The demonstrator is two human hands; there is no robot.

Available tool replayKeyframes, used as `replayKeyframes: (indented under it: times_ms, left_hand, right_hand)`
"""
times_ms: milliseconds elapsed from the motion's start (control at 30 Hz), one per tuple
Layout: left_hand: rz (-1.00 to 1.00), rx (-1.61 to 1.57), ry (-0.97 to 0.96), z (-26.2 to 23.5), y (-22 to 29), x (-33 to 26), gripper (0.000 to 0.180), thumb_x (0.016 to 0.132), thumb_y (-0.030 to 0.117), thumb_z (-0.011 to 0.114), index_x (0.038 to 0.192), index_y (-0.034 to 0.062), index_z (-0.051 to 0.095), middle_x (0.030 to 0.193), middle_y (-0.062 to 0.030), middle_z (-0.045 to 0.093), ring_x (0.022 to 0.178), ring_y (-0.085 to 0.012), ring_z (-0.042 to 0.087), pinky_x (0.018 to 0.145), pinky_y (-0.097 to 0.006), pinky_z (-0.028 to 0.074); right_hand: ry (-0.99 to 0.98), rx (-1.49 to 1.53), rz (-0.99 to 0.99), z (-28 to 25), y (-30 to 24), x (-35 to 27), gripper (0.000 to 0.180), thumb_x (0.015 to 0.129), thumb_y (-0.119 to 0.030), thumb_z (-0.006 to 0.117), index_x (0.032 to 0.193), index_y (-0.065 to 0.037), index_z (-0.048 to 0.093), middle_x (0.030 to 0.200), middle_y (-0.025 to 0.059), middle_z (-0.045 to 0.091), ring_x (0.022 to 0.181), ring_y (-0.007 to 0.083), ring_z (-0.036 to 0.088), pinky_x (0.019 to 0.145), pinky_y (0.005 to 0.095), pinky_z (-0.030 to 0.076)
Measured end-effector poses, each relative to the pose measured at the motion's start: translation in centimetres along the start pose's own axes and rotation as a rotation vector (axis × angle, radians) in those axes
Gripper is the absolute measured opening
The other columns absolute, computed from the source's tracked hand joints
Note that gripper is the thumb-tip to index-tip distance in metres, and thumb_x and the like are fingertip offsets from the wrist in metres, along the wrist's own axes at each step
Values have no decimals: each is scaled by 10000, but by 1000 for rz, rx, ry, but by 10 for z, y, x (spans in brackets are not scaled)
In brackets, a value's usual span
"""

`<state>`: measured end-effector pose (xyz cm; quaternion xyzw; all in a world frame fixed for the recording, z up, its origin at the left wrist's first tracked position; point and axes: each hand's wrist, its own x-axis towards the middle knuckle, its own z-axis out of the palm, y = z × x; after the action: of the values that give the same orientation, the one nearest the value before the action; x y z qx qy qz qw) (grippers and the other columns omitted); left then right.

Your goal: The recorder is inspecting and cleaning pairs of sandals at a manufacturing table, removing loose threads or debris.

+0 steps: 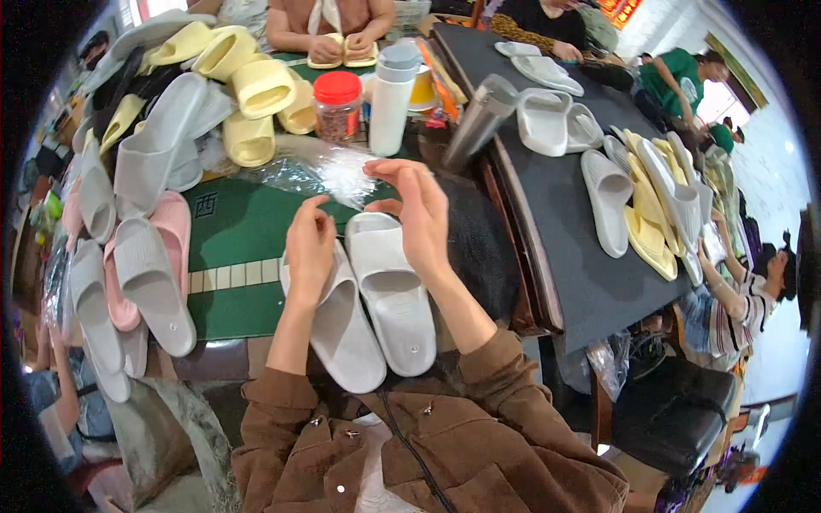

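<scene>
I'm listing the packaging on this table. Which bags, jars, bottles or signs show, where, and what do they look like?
Clear plastic bag: crinkled, see-through, pinched between the left hand and right hand, above the grey slippers.
Jar: red lid, clear body, brownish contents, behind the bag.
White bottle: tall, grey cap, right of the jar.
Metal flask: silver, leaning, right of the bottle.
Red sign: top edge, far wall.

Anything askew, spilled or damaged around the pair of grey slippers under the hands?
Nothing stands out. The two grey slippers lie side by side, soles up. The left hand and right hand pinch a clear plastic bag above them. Nothing looks spilled or torn.
</scene>
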<state>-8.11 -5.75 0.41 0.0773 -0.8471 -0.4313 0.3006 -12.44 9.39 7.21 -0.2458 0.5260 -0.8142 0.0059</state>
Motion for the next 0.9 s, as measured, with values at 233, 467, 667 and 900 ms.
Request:
replayKeyframes:
  times_ms: [233, 467, 667, 900]
  left_hand:
    - [-78, -78, -52, -2, 9, 1, 233, 879, 18, 528, 1106, -5, 575, 807, -140, 600, 694, -242, 568, 657, -352, 462]
    - [-50, -74, -80, -3, 4, 0, 205, 893, 26, 530, 1088, -1, 586, 807, -145, 618, 699, -233, 577, 661, -340, 467]
    - [-73, -63, -120, 2, 4, 2, 194, 904, 50, 540, 1085, -2, 588, 833, -138, 624, 716, -214, 578, 673, -333, 469]
    - [-54, -83, -97, 4, 3, 1, 196, 898, 44, 545, 1083, -9, 585, 823, -128, 617, 720, -202, 573, 675, -323, 469]
  right_hand:
    - [74, 314, -249, -38, -120, -49, 298, 1029, -297, 359, 1026, -34, 498, 701, 76, 521, 525, 163, 523, 425, 244, 426]
    - [535, -429, -348, -151, -183, -75, 233, 990, -185, 476, 1056, -2, 604, 786, 11, 541, 653, 36, 426, 549, 157, 301]
    - [964, -1022, -491, -314, -222, -79, 461, 943, -231, 575, 1301, 37, 465, 1233, 123, 533, 1117, 181, 501, 937, 278, 383]
    - [998, -1391, -228, -440, -254, -43, 521, 883, -304, 642, 1214, 82, 525, 1083, 119, 610, 1035, 212, 561, 882, 302, 430]
